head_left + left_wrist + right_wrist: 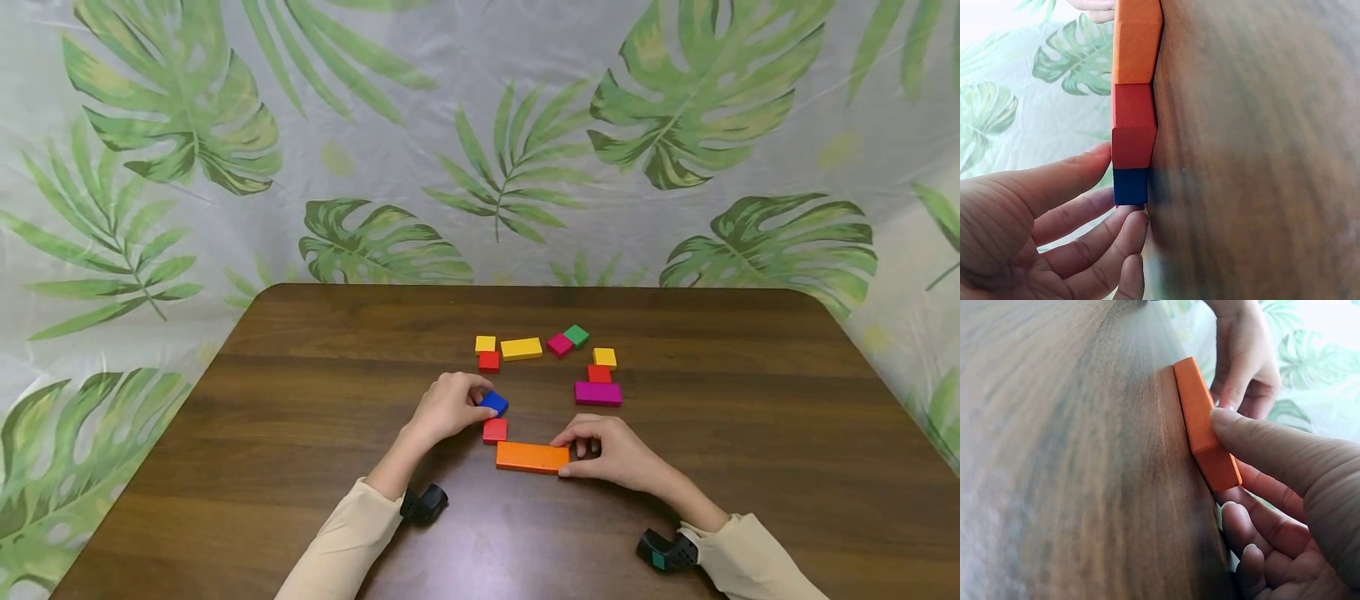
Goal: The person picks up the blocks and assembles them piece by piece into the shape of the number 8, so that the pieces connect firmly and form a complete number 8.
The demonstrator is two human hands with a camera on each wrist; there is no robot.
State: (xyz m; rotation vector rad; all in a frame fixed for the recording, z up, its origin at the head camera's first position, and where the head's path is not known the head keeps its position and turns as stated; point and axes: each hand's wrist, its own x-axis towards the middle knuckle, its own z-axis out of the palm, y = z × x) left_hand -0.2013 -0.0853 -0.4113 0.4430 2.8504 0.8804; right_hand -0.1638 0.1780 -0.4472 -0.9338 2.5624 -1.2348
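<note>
My left hand pinches a small blue block, turned at an angle on the table. Just below it lies a red square block, whose lower edge meets the left end of a long orange block. The thumb and fingers of my right hand hold the orange block's right end. In the left wrist view the blue block lines up with the red block and the orange one. The orange block lies flat in the right wrist view.
Farther back, a yellow square, a red square, a yellow bar, a crimson block and a green block form an arc. Right of them lie another yellow block, a red block and a purple bar.
</note>
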